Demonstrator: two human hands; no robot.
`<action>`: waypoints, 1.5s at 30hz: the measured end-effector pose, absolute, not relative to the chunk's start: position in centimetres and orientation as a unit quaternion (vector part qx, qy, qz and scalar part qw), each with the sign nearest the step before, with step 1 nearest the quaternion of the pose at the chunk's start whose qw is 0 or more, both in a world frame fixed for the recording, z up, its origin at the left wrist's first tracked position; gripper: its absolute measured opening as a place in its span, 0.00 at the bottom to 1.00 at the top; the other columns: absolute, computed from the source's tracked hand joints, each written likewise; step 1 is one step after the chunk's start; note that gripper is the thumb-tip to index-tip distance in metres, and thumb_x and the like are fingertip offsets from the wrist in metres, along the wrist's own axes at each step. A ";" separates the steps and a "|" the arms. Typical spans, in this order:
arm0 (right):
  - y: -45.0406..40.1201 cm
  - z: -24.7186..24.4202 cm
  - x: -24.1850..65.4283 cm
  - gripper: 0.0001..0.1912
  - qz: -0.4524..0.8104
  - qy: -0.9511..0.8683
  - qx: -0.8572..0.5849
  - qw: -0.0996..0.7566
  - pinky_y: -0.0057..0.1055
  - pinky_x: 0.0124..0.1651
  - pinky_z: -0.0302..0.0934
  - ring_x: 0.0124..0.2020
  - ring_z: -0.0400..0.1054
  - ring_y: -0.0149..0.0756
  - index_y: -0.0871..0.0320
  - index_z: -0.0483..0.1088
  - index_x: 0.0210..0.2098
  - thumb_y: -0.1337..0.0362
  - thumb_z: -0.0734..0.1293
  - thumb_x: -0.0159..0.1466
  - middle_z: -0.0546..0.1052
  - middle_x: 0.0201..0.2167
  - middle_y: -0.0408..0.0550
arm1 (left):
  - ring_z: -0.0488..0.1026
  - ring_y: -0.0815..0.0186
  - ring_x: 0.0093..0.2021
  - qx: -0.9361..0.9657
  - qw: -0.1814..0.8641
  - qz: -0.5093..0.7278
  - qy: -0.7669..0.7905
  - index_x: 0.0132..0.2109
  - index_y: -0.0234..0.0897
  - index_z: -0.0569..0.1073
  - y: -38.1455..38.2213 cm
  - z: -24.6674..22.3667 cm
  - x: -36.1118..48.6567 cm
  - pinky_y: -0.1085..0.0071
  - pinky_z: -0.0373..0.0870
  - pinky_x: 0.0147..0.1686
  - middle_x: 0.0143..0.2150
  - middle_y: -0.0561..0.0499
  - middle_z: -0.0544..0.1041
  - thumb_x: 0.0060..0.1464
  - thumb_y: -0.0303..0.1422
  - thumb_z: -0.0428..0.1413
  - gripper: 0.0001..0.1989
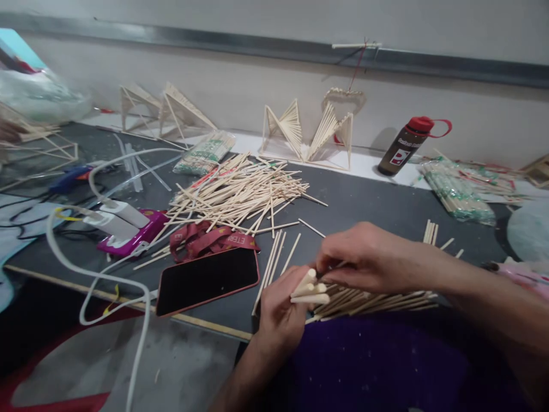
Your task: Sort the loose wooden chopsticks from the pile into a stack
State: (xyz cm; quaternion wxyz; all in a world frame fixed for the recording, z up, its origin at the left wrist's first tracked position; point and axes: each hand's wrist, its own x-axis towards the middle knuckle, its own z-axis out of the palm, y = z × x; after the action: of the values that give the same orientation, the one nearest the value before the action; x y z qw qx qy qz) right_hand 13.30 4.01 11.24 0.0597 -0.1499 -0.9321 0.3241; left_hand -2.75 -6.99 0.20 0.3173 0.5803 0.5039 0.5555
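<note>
My left hand is wrapped round a small bundle of wooden sticks, their blunt ends pointing toward me. Close beside it, my right hand has its fingers curled and pinched at the bundle's far side; what lies between those fingertips is hidden. Under the right hand, many more wooden sticks lie along the table's front edge. A few loose sticks rest just left of the hands, and a large loose pile of sticks spreads farther back.
A phone, a red lanyard and a purple power strip with white cables lie left. Stick models stand along the wall. A bottle and bagged sticks are at right. Another person's hand shows far left.
</note>
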 end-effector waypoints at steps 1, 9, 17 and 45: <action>4.4 11.5 12.9 0.07 0.345 -0.926 -0.145 0.048 0.24 0.29 0.54 0.26 0.65 0.26 0.59 0.72 0.35 0.63 0.65 0.64 0.75 0.27 0.44 | 0.69 0.66 0.28 0.586 0.317 0.547 0.507 0.34 0.38 0.79 -7.0 0.2 -2.8 0.72 0.64 0.30 0.26 0.50 0.72 0.58 0.31 0.54 0.09; 12.6 9.2 6.1 0.19 0.243 -0.946 -0.181 0.112 0.29 0.39 0.59 0.38 0.67 0.33 0.62 0.69 0.48 0.58 0.53 0.71 0.75 0.40 0.51 | 0.54 0.73 0.20 0.388 0.502 0.610 0.476 0.41 0.35 0.77 -7.1 0.5 -2.6 0.76 0.50 0.20 0.19 0.57 0.59 0.58 0.45 0.54 0.17; 14.3 3.2 2.4 0.14 -0.104 -0.981 -0.162 0.024 0.36 0.43 0.53 0.44 0.61 0.42 0.61 0.68 0.49 0.68 0.56 0.68 0.72 0.45 0.57 | 0.50 0.77 0.17 0.246 0.478 0.729 0.424 0.35 0.34 0.74 -6.5 1.1 -2.5 0.79 0.45 0.15 0.19 0.58 0.57 0.55 0.45 0.57 0.17; 14.7 2.7 10.8 0.14 -0.033 -0.921 -0.388 0.003 0.30 0.34 0.53 0.41 0.69 0.39 0.57 0.73 0.43 0.62 0.58 0.68 0.75 0.44 0.53 | 0.53 0.79 0.15 0.243 0.471 0.739 0.416 0.35 0.34 0.75 -6.1 1.7 -2.4 0.82 0.46 0.14 0.18 0.59 0.59 0.53 0.41 0.60 0.13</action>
State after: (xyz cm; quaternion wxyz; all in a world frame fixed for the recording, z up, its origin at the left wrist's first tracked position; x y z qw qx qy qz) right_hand 10.79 14.72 2.75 0.0035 -0.3877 -0.9212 -0.0335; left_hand -2.43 -6.07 1.66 0.4713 0.2432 0.4163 0.7385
